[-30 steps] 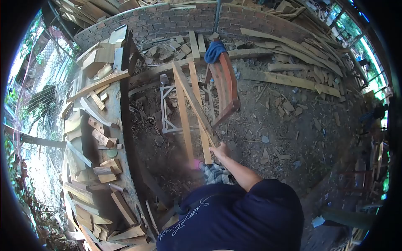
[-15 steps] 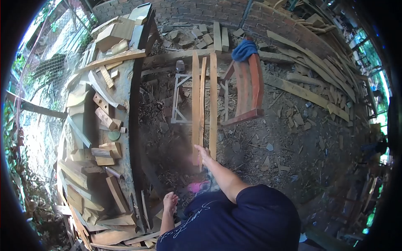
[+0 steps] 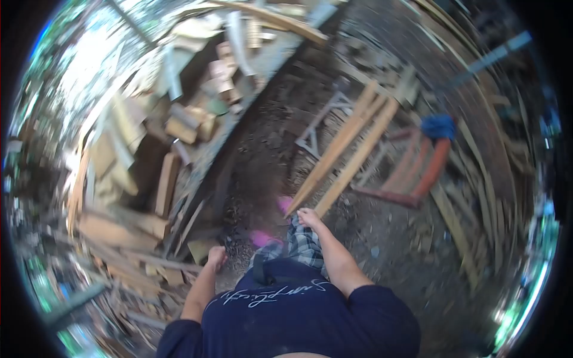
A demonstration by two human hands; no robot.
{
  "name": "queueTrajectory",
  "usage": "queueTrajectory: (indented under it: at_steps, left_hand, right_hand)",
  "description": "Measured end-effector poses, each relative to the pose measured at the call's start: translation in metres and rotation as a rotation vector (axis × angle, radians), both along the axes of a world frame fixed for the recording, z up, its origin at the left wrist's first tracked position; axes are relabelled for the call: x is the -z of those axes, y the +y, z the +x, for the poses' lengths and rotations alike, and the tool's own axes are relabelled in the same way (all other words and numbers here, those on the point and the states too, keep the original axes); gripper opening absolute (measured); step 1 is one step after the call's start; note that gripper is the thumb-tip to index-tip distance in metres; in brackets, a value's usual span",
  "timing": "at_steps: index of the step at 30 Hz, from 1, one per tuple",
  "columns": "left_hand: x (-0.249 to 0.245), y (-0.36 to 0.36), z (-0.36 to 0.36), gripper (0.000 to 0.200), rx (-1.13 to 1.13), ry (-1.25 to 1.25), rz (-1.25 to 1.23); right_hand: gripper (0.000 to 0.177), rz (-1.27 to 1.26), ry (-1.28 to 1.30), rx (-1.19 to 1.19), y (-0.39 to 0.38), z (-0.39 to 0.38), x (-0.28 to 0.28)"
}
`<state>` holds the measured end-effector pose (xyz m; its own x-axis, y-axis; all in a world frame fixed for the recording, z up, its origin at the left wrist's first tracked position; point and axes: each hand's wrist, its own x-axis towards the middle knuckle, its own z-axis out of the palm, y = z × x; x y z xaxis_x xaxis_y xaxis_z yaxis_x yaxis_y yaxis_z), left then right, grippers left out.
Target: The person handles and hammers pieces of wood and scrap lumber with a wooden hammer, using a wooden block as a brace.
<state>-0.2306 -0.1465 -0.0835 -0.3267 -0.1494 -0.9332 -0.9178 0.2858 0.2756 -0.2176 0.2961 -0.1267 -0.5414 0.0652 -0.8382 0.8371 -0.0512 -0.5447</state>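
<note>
The picture is blurred by head motion. My right hand (image 3: 308,217) is at the near ends of several long wooden slats (image 3: 352,149) that lie slanted on the dirt, and appears to grip them. My left hand (image 3: 216,256) hangs low beside a heap of wood offcuts (image 3: 149,179), holding nothing, fingers loosely curled. The slats rest over a light metal frame (image 3: 316,134).
A long workbench (image 3: 197,101) piled with wood blocks runs along the left. A red-brown curved wooden piece (image 3: 427,173) with a blue cloth (image 3: 439,126) on it lies to the right of the slats. Loose planks and scraps cover the dirt ground.
My head has swung hard, so the whole scene has rotated and blurred. My right hand stays at the slat ends; my left hand remains low at my side.
</note>
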Motion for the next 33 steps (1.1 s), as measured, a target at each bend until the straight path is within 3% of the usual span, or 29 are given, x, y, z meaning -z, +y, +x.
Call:
queueTrajectory:
  at_steps: [3, 5, 6, 9, 11, 12, 14, 16, 17, 18, 19, 21, 22, 23, 25, 27, 29, 33]
  left_hand:
    - [0.006, 0.019, -0.01, 0.021, -0.147, 0.023, 0.069]
    - [-0.005, 0.051, -0.018, 0.036, -0.202, 0.044, 0.162]
    - [-0.012, 0.069, -0.024, 0.044, -0.202, 0.038, 0.281]
    - [-0.041, 0.131, -0.041, 0.059, -0.255, -0.033, 0.568]
    - [-0.042, 0.168, -0.047, 0.063, -0.269, 0.189, 1.095]
    - [-0.052, 0.182, -0.053, 0.063, -0.297, 0.209, 1.104]
    - [-0.086, 0.196, -0.066, 0.067, -0.59, 0.083, 1.637]
    - [-0.114, 0.19, -0.076, 0.068, -0.721, 0.164, 1.566]
    - [-0.133, 0.181, -0.083, 0.069, -0.833, 0.22, 1.481]
    - [-0.169, 0.156, -0.084, 0.067, -0.875, 0.0, 1.636]
    - [-0.157, 0.131, -0.084, 0.061, -0.749, -0.025, 1.613]
    - [-0.152, 0.096, -0.075, 0.055, -0.787, 0.137, 1.335]
    - [-0.13, 0.079, -0.069, 0.049, -0.846, 0.188, 1.466]
    - [-0.134, 0.061, -0.064, 0.046, -0.934, 0.177, 1.401]
    - [-0.121, 0.027, -0.048, 0.043, -0.997, 0.209, 1.296]
    - [-0.094, 0.002, -0.028, 0.041, -1.061, 0.232, 1.131]
    - [-0.087, -0.012, -0.007, 0.038, -1.107, 0.234, 1.054]
    - [-0.062, -0.019, 0.033, 0.034, -1.218, 0.182, 0.924]
  right_hand:
    - [0.032, 0.175, -0.055, -0.172, -0.02, -0.005, -0.021]
    - [0.04, 0.384, 0.202, -0.436, -0.041, -0.012, -0.031]
    - [0.044, 0.497, 0.35, -0.403, -0.063, -0.019, -0.07]
    - [0.036, 0.455, 0.778, -0.411, -0.122, -0.051, -0.157]
    - [0.04, 0.477, 1.054, -0.435, -0.152, -0.065, -0.199]
    - [0.041, 0.565, 1.104, -0.506, -0.161, -0.068, -0.218]
    - [0.042, 0.648, 1.17, -0.6, -0.167, -0.074, -0.229]
    - [0.046, 0.714, 1.301, -0.697, -0.155, -0.083, -0.227]
    - [0.048, 0.881, 1.247, -0.803, -0.154, -0.086, -0.235]
    - [0.049, 0.918, 1.192, -0.856, -0.149, -0.087, -0.232]
    - [0.05, 0.957, 1.132, -0.904, -0.142, -0.084, -0.224]
    - [0.043, 0.652, 0.904, -0.7, -0.124, -0.073, -0.179]
    - [0.04, 0.682, 0.815, -0.827, -0.105, -0.065, -0.151]
    - [0.038, 0.711, 0.722, -0.949, -0.085, -0.054, -0.128]
    - [0.034, 0.707, 0.66, -0.874, -0.061, -0.021, -0.105]
    - [0.036, 0.545, 0.49, -0.781, -0.03, 0.01, -0.068]
    - [0.038, 0.559, 0.126, -0.735, -0.029, 0.031, -0.09]
    - [0.04, 0.622, -0.082, -0.785, -0.018, 0.065, -0.085]
